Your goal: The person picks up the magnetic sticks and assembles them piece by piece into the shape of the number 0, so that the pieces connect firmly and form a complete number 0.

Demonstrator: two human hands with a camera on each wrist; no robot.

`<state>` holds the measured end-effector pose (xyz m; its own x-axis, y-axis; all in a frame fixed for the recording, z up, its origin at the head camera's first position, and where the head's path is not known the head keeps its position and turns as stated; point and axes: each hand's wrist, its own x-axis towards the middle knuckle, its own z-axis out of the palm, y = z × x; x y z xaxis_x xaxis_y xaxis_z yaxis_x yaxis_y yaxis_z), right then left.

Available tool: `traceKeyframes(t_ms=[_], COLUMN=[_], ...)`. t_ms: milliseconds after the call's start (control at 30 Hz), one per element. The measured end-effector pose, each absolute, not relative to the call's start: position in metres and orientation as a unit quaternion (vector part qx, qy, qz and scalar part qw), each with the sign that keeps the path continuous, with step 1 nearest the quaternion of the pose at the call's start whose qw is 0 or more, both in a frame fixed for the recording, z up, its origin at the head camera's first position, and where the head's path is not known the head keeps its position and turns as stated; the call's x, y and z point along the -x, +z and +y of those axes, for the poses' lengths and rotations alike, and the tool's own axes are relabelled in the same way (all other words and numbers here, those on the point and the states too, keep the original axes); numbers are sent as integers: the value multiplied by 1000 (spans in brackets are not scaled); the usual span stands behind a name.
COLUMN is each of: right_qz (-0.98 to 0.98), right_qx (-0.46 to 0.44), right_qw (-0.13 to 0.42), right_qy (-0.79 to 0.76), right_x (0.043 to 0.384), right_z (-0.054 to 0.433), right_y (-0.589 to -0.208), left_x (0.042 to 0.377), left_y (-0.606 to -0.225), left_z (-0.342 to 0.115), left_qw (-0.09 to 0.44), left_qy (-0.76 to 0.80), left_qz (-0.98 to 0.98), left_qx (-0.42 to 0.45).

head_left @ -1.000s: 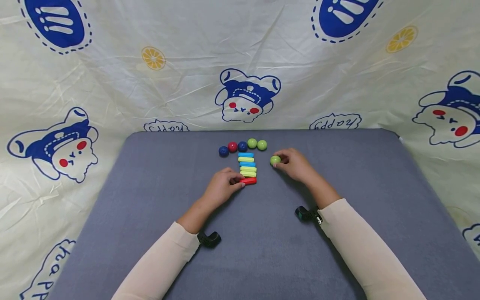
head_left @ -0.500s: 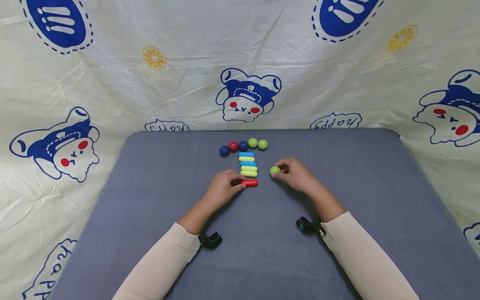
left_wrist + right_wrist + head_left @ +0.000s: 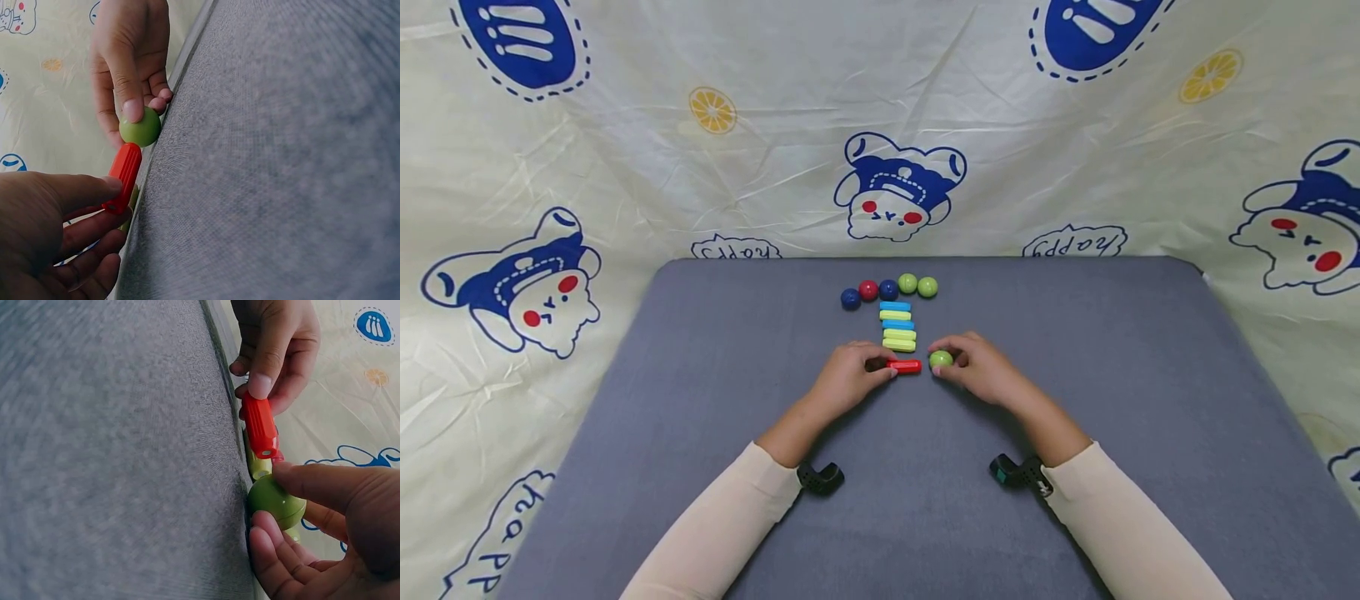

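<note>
Between thumb and fingers my left hand (image 3: 844,372) pinches the left end of a red ribbed magnetic rod (image 3: 907,367); a small metal dot shows on the rod's free end in the right wrist view. Just to the right, my right hand (image 3: 985,372) holds a light green ball (image 3: 940,359) by its sides, thumb and fingertips around it. A narrow gap separates rod and ball in the head view. Behind the rod, yellow rods (image 3: 899,340) and blue rods (image 3: 895,307) lie stacked in a column, all pointing sideways.
A row of balls lies beyond the rods: a dark blue ball (image 3: 850,299), a red ball (image 3: 868,290), another dark blue one and two green balls (image 3: 928,287). The grey cloth-covered table (image 3: 880,517) ends at a printed curtain (image 3: 775,167).
My right hand has carried the green ball toward me and left, to the red rod's free end. My left hand has drawn the red rod slightly away from the yellow rods and to the right.
</note>
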<state>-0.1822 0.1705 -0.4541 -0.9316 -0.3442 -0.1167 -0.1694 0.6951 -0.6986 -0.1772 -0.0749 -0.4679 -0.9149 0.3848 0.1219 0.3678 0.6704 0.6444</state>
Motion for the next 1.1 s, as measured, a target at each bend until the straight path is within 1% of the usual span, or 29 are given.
traceKeyframes(t_ms=[267, 733, 1100], right_qz=[901, 899, 883], right_qx=[145, 147, 171], right_qw=[127, 102, 103], right_qy=[-389, -399, -426], right_x=[178, 179, 180], right_z=[175, 169, 169], right_y=[-459, -465, -469], left_x=[176, 175, 177], left_y=[-468, -464, -467], left_z=[-74, -75, -76], left_qw=[13, 21, 24], left_qy=[354, 369, 377], left_qz=[911, 907, 907], left_qx=[-212, -202, -188])
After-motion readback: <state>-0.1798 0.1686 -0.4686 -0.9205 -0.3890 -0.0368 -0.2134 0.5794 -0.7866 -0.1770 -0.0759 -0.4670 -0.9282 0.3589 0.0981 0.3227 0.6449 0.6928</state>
